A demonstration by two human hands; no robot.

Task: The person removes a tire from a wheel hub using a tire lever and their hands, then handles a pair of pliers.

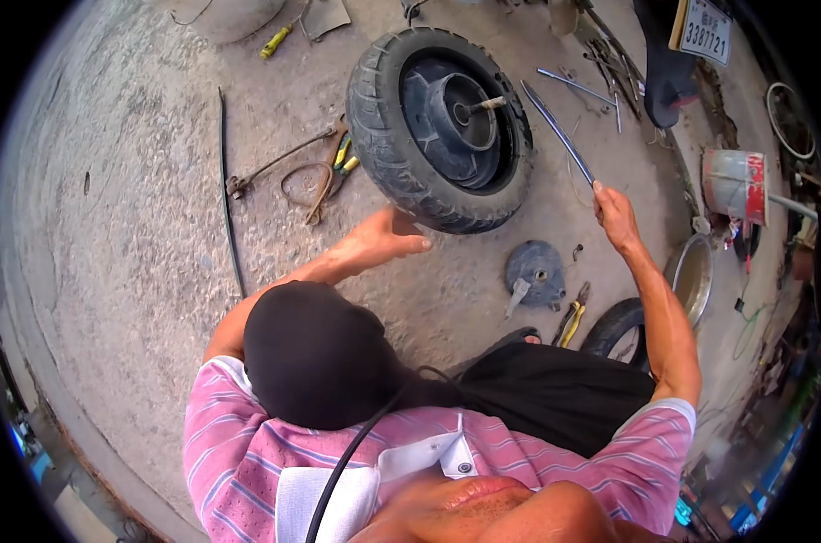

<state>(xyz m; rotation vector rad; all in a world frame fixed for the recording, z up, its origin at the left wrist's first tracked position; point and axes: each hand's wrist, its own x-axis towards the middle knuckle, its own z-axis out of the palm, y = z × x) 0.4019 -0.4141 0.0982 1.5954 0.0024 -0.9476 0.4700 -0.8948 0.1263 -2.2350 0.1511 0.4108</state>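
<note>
A black knobbly tyre (388, 167) on a dark wheel hub (460, 113) with a protruding axle stands tilted in front of me. My left hand (383, 242) is at its lower left edge, thumb stretched apart from the fingers. The fingertips are partly hidden by the tyre, and I cannot tell whether they touch it. Over on the right, my right hand (615, 215) is closed round the near end of a long shiny tyre lever (560, 134). Its far tip points toward the wheel without touching it. A round grey brake plate (535, 274) lies on the ground between my hands.
Yellow-handled pliers (572, 317) and another tyre (617, 328) lie near my right knee. Left of the wheel are a rod (284, 156), yellow-green-handled pliers (342, 165) and a thin black strip (226, 195). A screwdriver (275, 42) lies farther off; a red-white bucket (735, 185) stands right.
</note>
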